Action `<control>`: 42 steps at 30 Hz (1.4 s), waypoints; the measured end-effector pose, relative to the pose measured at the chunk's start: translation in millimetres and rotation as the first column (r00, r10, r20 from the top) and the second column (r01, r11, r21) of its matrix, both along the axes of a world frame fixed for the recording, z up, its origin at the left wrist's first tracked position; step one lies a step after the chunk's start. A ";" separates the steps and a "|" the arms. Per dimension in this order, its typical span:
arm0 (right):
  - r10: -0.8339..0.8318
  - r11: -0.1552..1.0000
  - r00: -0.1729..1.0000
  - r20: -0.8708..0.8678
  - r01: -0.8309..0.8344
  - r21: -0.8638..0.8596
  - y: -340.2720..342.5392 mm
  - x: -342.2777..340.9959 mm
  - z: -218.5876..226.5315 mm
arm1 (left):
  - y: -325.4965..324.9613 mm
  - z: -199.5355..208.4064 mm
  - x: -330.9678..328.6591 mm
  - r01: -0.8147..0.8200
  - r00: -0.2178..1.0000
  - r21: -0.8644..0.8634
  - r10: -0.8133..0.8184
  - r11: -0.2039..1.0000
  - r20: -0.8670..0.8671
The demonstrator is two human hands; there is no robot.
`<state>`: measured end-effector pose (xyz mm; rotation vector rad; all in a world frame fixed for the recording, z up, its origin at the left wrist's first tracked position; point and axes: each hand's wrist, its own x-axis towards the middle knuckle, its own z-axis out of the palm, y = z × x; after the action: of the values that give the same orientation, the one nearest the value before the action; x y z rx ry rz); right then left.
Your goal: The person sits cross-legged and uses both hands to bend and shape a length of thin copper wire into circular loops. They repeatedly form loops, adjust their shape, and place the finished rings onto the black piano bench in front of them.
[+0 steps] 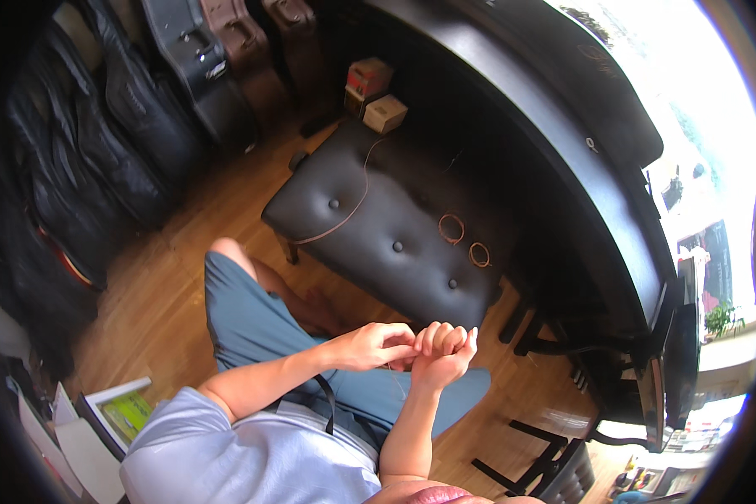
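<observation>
My left hand (378,346) is closed in a pinch, its fingertips meeting my right hand (447,353) above my lap. The right hand is curled with its fingers folded in. A thin string (396,380), faint and hard to follow, hangs just below the two hands; most of it is hidden by the fingers. Beyond them stands a black tufted bench (399,214). On its right part lie two coils of copper-coloured string, one coil (451,228) farther back and another coil (479,254) nearer. A loose copper-coloured string (365,181) curves across the bench's left part.
A black piano (554,126) rises behind the bench. Small boxes (385,113) sit at the bench's far end. Dark instrument cases (197,71) line the left side. A black chair (563,470) is at lower right, and papers with a green item (126,412) lie at lower left.
</observation>
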<state>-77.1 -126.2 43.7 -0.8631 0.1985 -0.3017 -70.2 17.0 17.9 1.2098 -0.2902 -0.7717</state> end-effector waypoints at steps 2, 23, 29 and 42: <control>-0.079 0.944 0.996 0.033 0.085 -0.317 0.0 5.0 -11.4 | 4.5 3.5 7.1 -0.059 0.996 0.018 0.060 0.998 -0.062; 0.495 0.627 0.761 -0.420 -0.647 -0.434 -27.3 -14.7 -7.8 | 40.6 35.6 31.2 -0.207 0.901 0.381 0.024 0.901 0.433; 0.842 0.462 0.466 -0.272 -0.883 -0.081 -46.9 -31.4 -36.8 | 51.3 29.7 33.3 0.097 0.944 0.233 -0.164 0.968 0.287; 0.222 0.900 0.973 0.065 -0.230 0.370 -17.0 -11.6 -15.4 | -0.9 21.2 -3.5 -0.268 0.904 0.301 0.130 0.915 0.408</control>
<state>-88.7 -143.2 28.4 -0.4944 0.1283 -0.0497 -73.7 16.1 39.1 1.7058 -0.3464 -0.4073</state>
